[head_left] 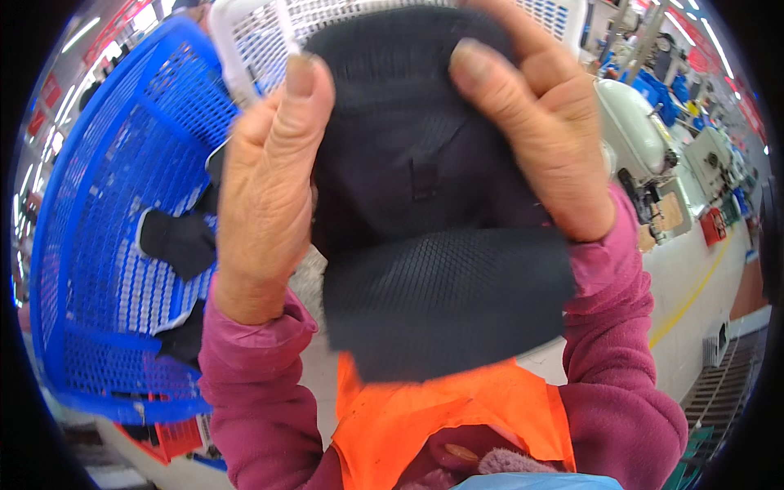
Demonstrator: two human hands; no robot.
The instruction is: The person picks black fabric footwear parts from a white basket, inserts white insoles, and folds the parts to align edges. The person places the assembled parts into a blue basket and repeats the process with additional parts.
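Note:
Close in front of me, both hands hold up a black sewn fabric piece (pixel 416 175). It has a thick rounded band along its top, a small stitched loop in the middle and a wide textured flap hanging below. Its exact kind I cannot tell. My left hand (pixel 273 175) grips the left edge, thumb up on the front face. On the upper right, my right hand (pixel 547 122) pinches the band with its thumb in front; the fingers are partly behind the fabric. Slight blur softens the piece's edges.
To the left stands a large blue plastic basket (pixel 98 204) with several black fabric pieces (pixel 175 241) edged in white. A white plastic basket (pixel 261 49) is behind the held piece. At the right is a pale green sewing machine (pixel 633 126), with a red box (pixel 713 224) beyond it.

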